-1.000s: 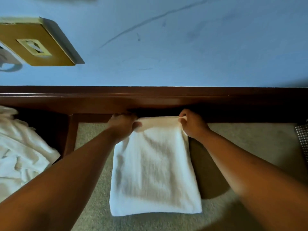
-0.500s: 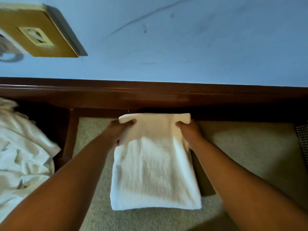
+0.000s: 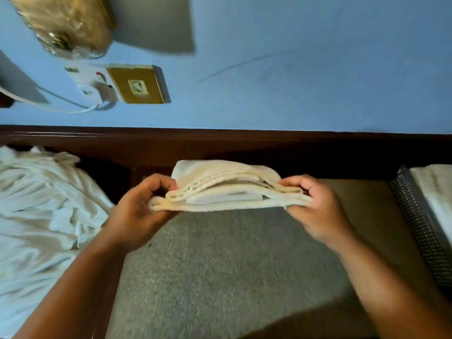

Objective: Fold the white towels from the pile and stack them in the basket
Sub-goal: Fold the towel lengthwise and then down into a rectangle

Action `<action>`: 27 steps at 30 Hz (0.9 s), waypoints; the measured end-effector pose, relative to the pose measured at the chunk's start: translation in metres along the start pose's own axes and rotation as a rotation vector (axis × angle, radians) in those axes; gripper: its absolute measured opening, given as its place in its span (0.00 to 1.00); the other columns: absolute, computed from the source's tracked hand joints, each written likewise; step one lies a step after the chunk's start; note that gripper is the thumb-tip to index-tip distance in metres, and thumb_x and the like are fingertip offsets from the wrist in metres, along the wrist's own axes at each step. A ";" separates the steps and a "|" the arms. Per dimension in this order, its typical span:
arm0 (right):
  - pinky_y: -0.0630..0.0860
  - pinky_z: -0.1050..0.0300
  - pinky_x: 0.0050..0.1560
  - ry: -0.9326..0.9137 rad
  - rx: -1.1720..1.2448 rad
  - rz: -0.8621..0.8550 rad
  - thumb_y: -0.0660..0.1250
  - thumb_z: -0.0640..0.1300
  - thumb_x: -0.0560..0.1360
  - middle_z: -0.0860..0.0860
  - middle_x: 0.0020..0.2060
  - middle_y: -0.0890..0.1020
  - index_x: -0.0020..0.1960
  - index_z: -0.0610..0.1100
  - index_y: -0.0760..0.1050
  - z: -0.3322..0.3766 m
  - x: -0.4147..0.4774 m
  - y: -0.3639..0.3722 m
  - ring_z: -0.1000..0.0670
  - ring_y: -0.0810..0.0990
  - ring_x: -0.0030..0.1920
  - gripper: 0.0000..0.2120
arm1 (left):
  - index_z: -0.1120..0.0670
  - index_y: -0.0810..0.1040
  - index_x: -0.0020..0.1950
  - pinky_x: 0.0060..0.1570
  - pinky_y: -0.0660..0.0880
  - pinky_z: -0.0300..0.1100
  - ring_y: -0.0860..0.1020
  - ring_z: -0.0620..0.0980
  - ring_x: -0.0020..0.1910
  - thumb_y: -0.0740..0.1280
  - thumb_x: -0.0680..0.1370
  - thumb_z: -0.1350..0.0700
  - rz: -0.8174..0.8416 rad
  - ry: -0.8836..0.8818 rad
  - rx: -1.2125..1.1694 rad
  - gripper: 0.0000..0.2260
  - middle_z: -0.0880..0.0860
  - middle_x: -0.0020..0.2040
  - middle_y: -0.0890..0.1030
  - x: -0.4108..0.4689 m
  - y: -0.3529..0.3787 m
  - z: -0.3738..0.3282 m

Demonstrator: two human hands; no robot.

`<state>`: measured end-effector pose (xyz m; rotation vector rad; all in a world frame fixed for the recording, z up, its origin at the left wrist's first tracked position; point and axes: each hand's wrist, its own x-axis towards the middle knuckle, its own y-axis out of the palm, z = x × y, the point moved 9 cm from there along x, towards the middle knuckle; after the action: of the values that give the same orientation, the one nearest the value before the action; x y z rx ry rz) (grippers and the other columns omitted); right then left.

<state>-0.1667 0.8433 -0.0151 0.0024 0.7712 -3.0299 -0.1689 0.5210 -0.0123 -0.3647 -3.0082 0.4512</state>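
Towel (image 3: pixel 227 192) edges apparently pinched: left hand (image 3: pixel 139 209), right hand (image 3: pixel 315 206).

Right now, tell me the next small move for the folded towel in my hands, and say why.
Probably carry the folded white towel to your right, toward the dark mesh basket. The left hand and right hand grip its two ends. It looks fully folded and appears lifted off the grey surface, and the basket holds white cloth.

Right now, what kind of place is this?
Probably a bedroom or hotel room: blue wall with a brass socket plate, dark wood rail below it, pile of white towels at left.
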 end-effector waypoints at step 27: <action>0.68 0.56 0.37 0.793 -0.086 0.260 0.67 0.50 0.80 0.46 0.42 0.79 0.48 0.42 0.74 -0.203 -0.152 0.175 0.48 0.75 0.40 0.11 | 0.56 0.74 0.50 0.38 0.68 0.45 0.74 0.52 0.40 0.65 0.82 0.52 -0.293 -0.917 0.297 0.07 0.55 0.44 0.78 -0.171 0.021 0.242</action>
<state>-0.0122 0.7888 -0.2763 1.2434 0.8257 -2.6862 -0.0258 0.4312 -0.2567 0.4312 -3.6229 1.3097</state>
